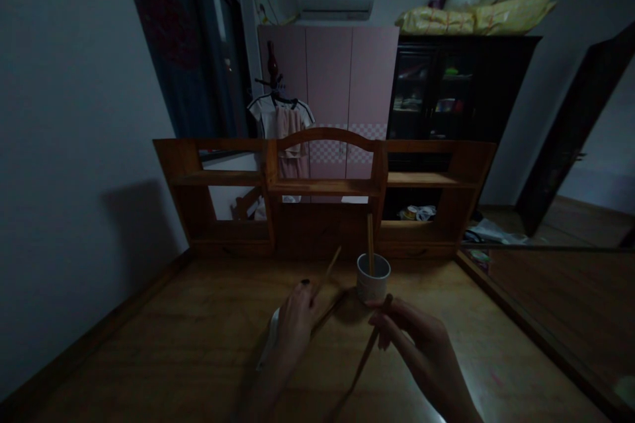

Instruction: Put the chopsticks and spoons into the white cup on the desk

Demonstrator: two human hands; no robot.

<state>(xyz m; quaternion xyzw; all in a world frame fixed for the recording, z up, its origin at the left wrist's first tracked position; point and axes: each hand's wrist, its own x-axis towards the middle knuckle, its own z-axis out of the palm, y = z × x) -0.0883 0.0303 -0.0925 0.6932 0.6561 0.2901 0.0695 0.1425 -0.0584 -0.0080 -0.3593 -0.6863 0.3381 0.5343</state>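
Observation:
My left hand (296, 317) is closed round a chopstick (328, 269), whose thin end points up and away. A white thing (270, 340) shows along the outer side of that hand; its kind is too dim to tell. My right hand (417, 337) pinches a second chopstick (367, 353) near its upper end, and its lower end slants down toward me. Just beyond the right fingertips stands a white cup (372, 289), upright on the wooden desk (208, 337). Chopsticks (370, 244) stand upright inside the cup. A dark slanting line beside the left hand looks like a shadow.
Along the desk's back edge runs a wooden shelf unit (327, 188). A wall (74, 178) borders the left side, and a raised wooden edge (526, 324) the right. Behind are a pink wardrobe (327, 73), a dark cabinet (461, 92) and hanging clothes (282, 119). The room is dim.

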